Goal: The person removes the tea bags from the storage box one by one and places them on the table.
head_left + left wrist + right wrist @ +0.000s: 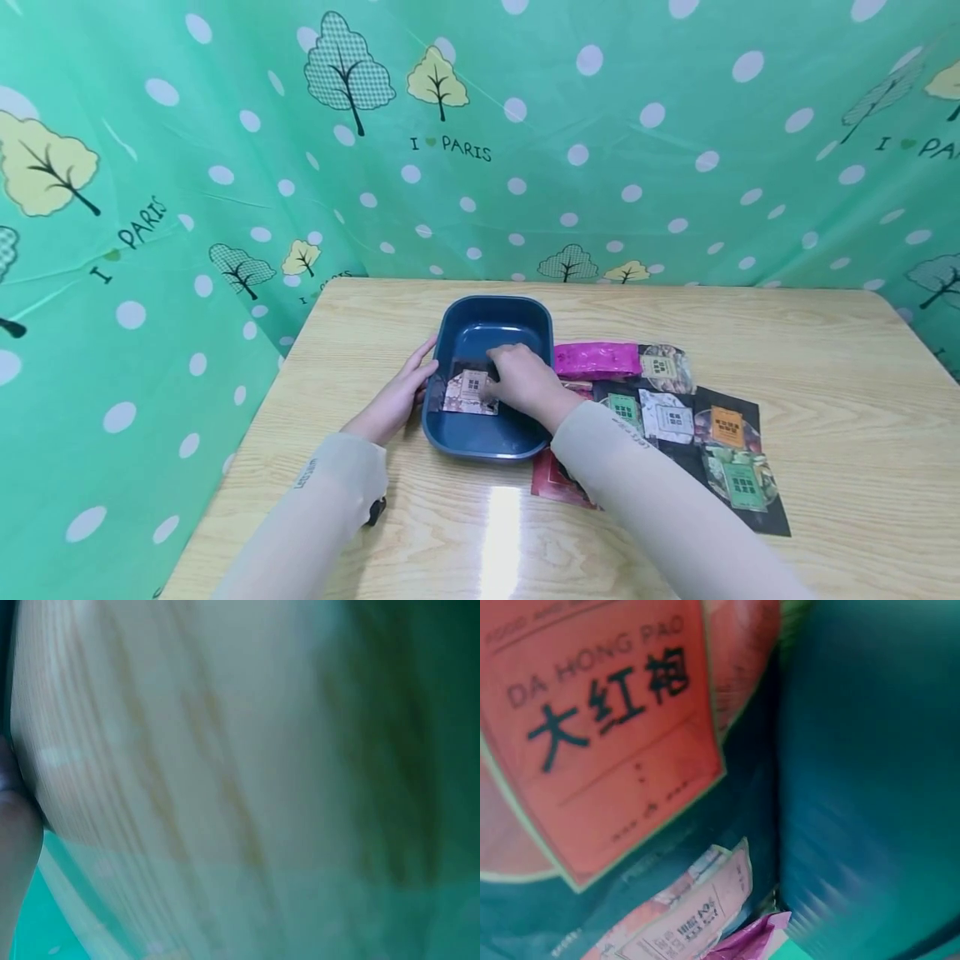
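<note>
A dark blue rectangular tub (487,442) stands on the table. Inside it lies a black sachet with a pale pink label (471,390). My right hand (525,383) reaches over the tub's right side and pinches this sachet by its right edge; the fingertips are partly hidden. My left hand (396,400) rests against the tub's outer left wall, fingers fairly straight. In the left wrist view a fingertip (16,825) shows beside the dark tub wall. The right wrist view shows a sachet with a red "DA HONG PAO" label (615,735) close beside the tub's wall (870,765).
Right of the tub, several sachets lie overlapping: a shiny magenta pouch (597,361), a white-labelled sachet (670,417), an orange-labelled one (727,427) and a green-labelled one (742,486). A red sachet (558,482) shows under the right forearm. Green printed cloth (540,200) hangs behind the table.
</note>
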`<state>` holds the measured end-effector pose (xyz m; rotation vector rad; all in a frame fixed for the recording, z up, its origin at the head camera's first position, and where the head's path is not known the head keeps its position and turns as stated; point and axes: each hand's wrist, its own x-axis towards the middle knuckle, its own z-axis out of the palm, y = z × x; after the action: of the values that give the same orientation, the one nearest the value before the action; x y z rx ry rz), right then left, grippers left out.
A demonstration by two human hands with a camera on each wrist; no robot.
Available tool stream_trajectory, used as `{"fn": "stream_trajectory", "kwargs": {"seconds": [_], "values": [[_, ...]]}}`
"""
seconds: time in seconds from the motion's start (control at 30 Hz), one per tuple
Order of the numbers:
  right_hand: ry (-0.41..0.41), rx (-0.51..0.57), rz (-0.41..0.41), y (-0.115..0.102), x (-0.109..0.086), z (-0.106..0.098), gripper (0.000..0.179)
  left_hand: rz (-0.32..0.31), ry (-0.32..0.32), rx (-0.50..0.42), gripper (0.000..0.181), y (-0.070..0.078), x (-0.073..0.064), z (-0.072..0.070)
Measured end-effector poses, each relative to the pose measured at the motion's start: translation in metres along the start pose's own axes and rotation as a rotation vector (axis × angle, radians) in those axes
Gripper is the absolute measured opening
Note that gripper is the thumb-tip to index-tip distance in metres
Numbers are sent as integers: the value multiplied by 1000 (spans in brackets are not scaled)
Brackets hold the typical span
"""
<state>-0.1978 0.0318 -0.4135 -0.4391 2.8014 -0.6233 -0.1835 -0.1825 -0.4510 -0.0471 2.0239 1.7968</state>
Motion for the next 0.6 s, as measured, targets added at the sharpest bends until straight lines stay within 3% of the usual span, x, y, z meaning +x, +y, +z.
{"fn": "stream_trajectory", "kwargs": {"seconds": [0.3,0.6], "values": [[-9,-207,-56,1,3,10,63,4,12,6,55,1,-1,1],[-8,-228,-71,-1,3,13,63,13,10,-6,55,1,-3,0]]}}
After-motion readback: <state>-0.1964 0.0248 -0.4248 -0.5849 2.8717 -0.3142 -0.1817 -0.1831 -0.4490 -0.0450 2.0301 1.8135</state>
